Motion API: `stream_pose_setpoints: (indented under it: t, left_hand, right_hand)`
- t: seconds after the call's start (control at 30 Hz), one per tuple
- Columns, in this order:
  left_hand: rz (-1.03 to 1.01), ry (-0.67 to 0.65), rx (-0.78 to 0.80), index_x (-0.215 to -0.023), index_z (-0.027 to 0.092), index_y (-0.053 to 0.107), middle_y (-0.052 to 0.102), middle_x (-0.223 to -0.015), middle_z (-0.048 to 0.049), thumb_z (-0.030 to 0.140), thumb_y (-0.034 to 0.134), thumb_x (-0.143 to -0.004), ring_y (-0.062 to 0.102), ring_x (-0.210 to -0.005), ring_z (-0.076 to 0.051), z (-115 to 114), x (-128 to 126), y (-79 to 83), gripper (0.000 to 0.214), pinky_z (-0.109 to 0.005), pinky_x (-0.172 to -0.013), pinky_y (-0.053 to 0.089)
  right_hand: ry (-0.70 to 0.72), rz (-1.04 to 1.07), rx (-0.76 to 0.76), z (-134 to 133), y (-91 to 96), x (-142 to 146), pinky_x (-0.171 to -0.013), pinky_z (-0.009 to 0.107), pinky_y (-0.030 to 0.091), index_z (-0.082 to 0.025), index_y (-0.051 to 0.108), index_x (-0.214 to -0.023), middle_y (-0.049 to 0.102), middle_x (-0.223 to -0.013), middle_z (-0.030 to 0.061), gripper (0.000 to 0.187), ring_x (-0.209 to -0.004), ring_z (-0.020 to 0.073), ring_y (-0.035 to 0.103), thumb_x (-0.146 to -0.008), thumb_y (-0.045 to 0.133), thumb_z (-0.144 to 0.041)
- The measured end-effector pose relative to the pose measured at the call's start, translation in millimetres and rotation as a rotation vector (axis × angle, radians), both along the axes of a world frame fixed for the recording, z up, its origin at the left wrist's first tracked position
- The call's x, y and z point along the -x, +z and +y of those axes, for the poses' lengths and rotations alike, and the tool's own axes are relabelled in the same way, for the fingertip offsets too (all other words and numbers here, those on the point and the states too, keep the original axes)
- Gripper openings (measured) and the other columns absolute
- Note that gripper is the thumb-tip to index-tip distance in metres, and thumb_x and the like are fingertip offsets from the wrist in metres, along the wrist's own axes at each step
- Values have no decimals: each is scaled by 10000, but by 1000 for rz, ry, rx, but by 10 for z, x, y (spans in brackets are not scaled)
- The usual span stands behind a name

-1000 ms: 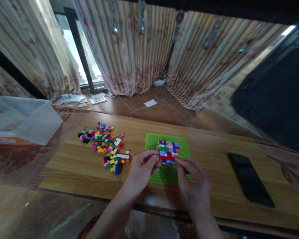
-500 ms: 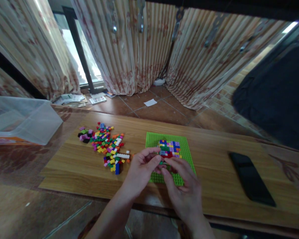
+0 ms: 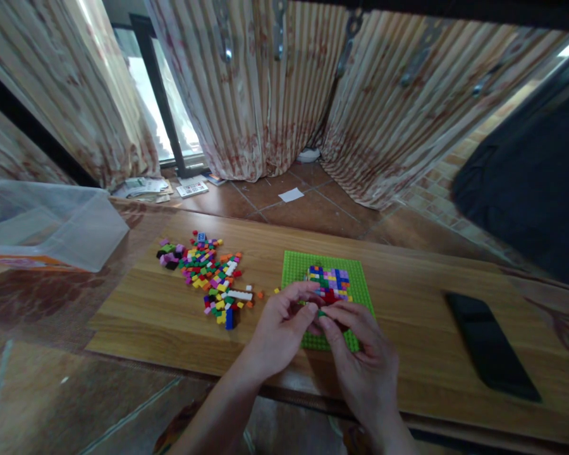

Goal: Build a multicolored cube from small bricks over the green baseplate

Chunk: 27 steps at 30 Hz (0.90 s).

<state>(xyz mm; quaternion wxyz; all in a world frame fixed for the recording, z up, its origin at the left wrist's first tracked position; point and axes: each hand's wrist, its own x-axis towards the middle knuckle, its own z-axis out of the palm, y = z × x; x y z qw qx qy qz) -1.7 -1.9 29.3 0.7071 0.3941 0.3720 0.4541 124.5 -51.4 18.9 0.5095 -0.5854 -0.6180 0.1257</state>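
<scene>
A green baseplate [image 3: 296, 265] lies on a wooden board [image 3: 137, 303]. On it stands a block of many-coloured small bricks [image 3: 330, 279]. My left hand [image 3: 284, 322] and my right hand [image 3: 360, 354] meet at the near side of that block, fingers curled. Their fingertips pinch a small green piece [image 3: 321, 313] against the block's front. The block's lower front is hidden behind my fingers. A heap of loose coloured bricks [image 3: 208, 272] lies on the board to the left of the plate.
A black phone [image 3: 490, 346] lies flat on the board at the right. A clear plastic tub [image 3: 47, 224] stands at the far left. Beyond the table are a tiled floor, striped curtains and papers [image 3: 142, 188] by a window.
Both hands have come together at the block's near side; my right hand slid left and its fingers curled in. The view has shifted slightly.
</scene>
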Motion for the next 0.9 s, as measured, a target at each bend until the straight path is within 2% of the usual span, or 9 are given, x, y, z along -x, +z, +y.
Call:
stream_pose_setpoints:
  t: [0.17,0.3,0.5,0.7,0.9]
  left_hand:
    - [33,130,35,-943,140,680,661,-706,1,288,719,-711,594,-551,-94,64,28,-1,278,-209,-532,456]
    - [71,185,55,-884,130,679,640,-645,22,247,698,-696,562,-520,-78,102,45,-26,223,-194,-509,425]
    - [169,154,24,-903,142,676,632,-683,23,228,674,-714,556,-554,-82,89,0,-156,208,-197,-526,436]
    - [260,116,-67,-976,164,678,657,-777,-6,256,635,-780,598,-640,-107,61,20,-290,220,-219,-597,481]
    - [262,98,-76,-1007,176,676,668,-828,-20,268,622,-798,614,-667,-119,60,14,-343,234,-234,-620,502]
  right_hand:
    - [-180,60,4,32,-24,-219,-699,280,526,-225,728,-885,691,-912,42,106,-831,164,648,-846,655,-290]
    - [-285,158,96,60,-75,-404,-659,274,498,-199,728,-853,694,-846,38,172,-772,163,632,-805,689,-360]
    - [-243,117,202,60,-93,-404,-659,268,490,-201,729,-872,697,-863,38,194,-759,158,628,-825,649,-371]
    - [-231,19,184,80,-98,-350,-637,243,486,-205,728,-919,701,-867,32,190,-712,138,620,-856,607,-338]
    - [-272,-20,183,86,-120,-320,-639,239,492,-207,724,-919,714,-861,28,181,-686,134,624,-854,616,-337]
